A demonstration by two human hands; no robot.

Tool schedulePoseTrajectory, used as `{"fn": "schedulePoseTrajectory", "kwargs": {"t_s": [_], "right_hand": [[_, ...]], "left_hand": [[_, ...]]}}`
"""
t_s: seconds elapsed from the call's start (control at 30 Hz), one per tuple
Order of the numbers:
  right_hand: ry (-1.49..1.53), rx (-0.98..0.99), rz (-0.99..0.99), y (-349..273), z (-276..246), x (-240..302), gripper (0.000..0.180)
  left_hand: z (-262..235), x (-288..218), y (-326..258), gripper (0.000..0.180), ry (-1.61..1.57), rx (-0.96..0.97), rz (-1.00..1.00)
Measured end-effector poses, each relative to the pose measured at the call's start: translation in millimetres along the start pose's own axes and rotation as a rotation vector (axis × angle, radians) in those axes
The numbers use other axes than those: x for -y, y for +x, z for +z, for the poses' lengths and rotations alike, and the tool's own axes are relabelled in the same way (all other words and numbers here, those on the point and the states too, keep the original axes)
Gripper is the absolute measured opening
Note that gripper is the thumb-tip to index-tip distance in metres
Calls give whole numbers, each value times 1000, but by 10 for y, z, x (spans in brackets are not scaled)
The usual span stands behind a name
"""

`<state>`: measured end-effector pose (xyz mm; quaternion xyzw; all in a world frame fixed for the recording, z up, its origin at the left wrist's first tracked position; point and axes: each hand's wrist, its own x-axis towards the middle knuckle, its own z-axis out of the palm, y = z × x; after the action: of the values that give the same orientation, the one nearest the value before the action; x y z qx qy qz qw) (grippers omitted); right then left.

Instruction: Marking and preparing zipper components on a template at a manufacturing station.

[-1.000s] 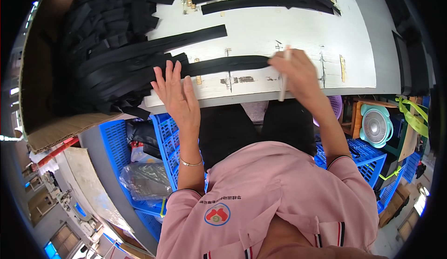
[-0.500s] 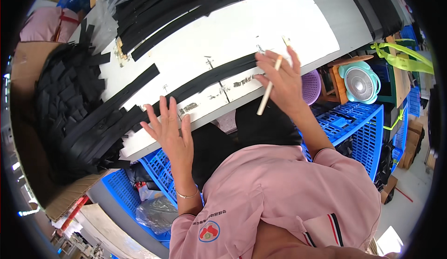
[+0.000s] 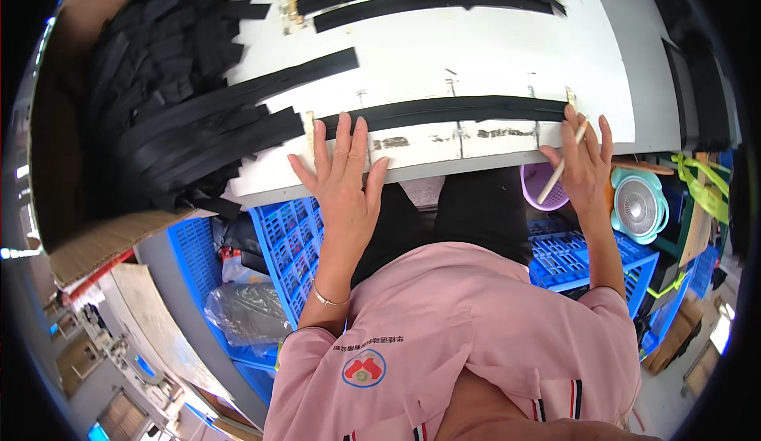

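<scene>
A black fabric strip [image 3: 452,109] lies lengthwise along the near part of a white board [image 3: 412,61] marked with dark lines. My left hand [image 3: 346,179] is spread, its fingertips resting at the strip's left end. At the other end, the fingertips of my right hand [image 3: 583,160] touch the strip. A slim white stick like a pencil [image 3: 559,173], with a tan tip, is held slantwise between the fingers of that hand. More black strips [image 3: 436,3] lie side by side farther back on the board.
To the left, a cardboard box [image 3: 67,148] holds a big heap of black strips [image 3: 158,61], several spilling onto the board. Blue plastic crates [image 3: 289,243] stand below the table edge. A purple basket [image 3: 545,187] and a turquoise fan [image 3: 636,205] are at the right.
The view has swung, so table and box appear shifted. The strip now lies straighter along the near edge, with both hands' fingertips at its ends. The pencil-like stick stays in my right hand.
</scene>
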<state>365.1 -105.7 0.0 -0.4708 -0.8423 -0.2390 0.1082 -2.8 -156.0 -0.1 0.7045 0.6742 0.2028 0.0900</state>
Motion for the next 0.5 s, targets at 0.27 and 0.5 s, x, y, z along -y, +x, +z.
{"fn": "schedulePoseTrajectory", "kwargs": {"t_s": [0.27,0.5], "right_hand": [[215,-94,295,201,-56,182,39],[1371,-21,684,1027,-207,1066,43]], "left_hand": [[23,147,-26,57,-33,-73,-19],[69,184,-20,57,-47,-107,8]]}}
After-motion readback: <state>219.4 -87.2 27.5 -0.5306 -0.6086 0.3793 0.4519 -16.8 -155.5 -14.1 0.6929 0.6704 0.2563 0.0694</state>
